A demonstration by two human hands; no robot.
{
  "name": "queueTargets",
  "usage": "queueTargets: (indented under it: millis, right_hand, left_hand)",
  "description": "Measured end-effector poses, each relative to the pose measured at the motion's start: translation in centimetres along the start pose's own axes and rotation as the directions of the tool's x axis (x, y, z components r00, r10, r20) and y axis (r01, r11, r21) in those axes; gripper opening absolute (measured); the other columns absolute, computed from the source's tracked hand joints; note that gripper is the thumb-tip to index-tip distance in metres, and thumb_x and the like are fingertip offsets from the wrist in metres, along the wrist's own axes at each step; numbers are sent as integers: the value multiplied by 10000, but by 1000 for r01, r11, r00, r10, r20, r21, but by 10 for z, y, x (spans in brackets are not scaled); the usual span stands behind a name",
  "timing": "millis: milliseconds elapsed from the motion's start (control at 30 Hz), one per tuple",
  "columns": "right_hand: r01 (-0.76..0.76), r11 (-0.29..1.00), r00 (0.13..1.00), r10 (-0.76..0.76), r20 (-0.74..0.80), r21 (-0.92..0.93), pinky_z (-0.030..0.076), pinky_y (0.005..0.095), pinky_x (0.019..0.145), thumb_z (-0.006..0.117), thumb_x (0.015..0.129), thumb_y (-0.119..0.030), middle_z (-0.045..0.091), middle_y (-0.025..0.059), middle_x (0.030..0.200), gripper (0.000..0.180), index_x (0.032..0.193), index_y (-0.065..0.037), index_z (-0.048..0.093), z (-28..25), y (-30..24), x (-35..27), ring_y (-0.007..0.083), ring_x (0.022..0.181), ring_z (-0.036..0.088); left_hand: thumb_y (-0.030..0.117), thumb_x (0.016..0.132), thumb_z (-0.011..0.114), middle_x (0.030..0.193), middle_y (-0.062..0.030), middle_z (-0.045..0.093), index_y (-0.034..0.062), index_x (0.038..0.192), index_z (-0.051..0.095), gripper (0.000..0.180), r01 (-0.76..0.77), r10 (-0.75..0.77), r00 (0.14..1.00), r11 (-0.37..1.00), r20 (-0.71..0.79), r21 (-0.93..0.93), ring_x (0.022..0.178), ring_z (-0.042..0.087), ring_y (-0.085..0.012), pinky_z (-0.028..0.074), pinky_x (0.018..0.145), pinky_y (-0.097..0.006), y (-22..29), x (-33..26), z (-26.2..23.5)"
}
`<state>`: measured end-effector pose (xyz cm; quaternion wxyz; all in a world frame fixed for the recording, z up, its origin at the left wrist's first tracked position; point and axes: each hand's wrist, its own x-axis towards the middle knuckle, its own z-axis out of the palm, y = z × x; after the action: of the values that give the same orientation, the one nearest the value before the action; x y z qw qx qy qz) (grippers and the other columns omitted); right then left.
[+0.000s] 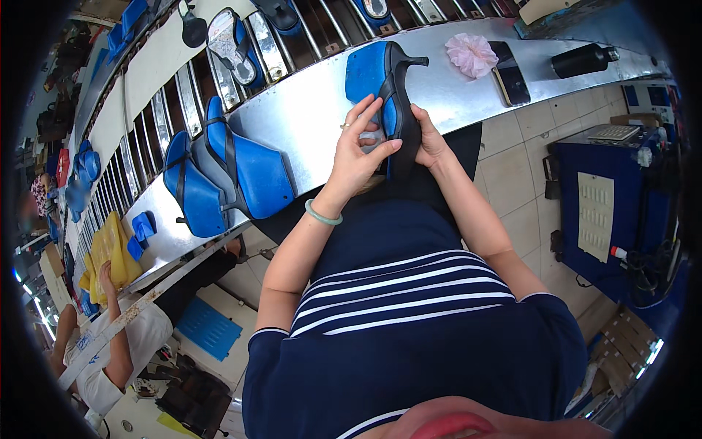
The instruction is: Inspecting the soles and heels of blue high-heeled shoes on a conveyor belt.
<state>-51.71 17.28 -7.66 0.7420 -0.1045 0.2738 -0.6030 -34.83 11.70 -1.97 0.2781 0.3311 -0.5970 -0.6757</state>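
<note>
From where I stand, a person in a navy top with white stripes holds a black high-heeled shoe [406, 132], fitted on a blue form, in front of the waist at the near edge of a shiny metal table [307, 110]. The right hand [430, 139] has its grip closed around the shoe's dark outer side, thumb pointing up along it. The left hand [357, 143] is on the shoe's other side, fingers slightly parted, fingertips at the black strap and thumb against the shoe; whether that grip pinches anything, I cannot tell. A pale green bangle [323, 212] circles the left wrist. The shoe's thin heel points away from the body.

To the wearer's left of the shoe, two more blue forms with black straps [252, 172] lie side by side. Farther left of it are small blue pieces [142, 228], then a yellow bag [110, 252] under a co-worker's hand [107, 278]. Right of the shoe are a pink ruffled scrunchie [470, 55], a phone [510, 74] touching it, and a black bottle [581, 61]. Beyond the shoe runs a roller conveyor [189, 99].
</note>
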Motion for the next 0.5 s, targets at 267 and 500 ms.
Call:
queueTargets:
  millis: [267, 500]
  right_hand:
    - [-27, 1000, 999, 28, -38, 11, 562, 372, 925, 669, 895, -469, 626, 142, 1221, 689, 1404, -59, 450, -19, 8, 0, 236, 1075, 654]
    - [43, 993, 996, -51, -75, -108, 564, 337, 900, 726, 858, -426, 589, 95, 1230, 772, 1453, -69, 388, -9, 8, -1, 175, 1054, 641]
  left_hand:
    - [163, 651, 860, 1529, -88, 344, 71, 1413, 515, 842, 2, 29, 993, 966, -115, 257, 1333, 389, -275, 424, 1025, -376, 15, 15, 5]
    - [81, 568, 833, 1563, -154, 268, 77, 1444, 469, 948, -7, -4, 979, 998, -201, -55, 1438, 276, -333, 337, 1138, -415, -16, 45, 1]
